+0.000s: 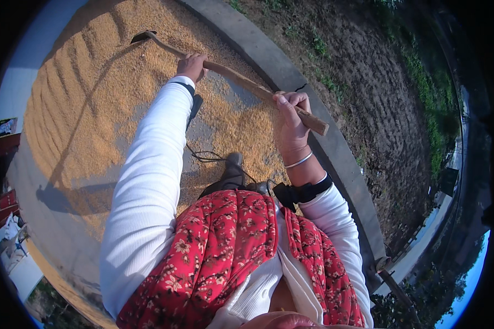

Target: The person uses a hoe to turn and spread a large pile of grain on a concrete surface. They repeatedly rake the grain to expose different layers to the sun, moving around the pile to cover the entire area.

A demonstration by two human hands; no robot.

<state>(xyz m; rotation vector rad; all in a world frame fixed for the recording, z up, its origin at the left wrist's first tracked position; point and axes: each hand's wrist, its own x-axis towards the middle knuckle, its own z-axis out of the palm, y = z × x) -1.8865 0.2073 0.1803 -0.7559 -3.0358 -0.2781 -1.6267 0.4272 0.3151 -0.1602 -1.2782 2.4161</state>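
A hoe with a long, slightly crooked wooden handle slants across the view. Its dark metal blade rests at the far left on a spread layer of yellow corn kernels. My left hand is closed around the handle on the blade side. Close to the butt end, my right hand grips the same handle, its thumb lying along the wood. Beneath both hands, kernels lie unevenly, and grey concrete shows through in patches. Fingers of the left hand are partly hidden.
A raised concrete curb runs along the right side, with bare soil and green plants beyond. My shoe stands among the kernels, near a dark cord. A white wall borders the far left.
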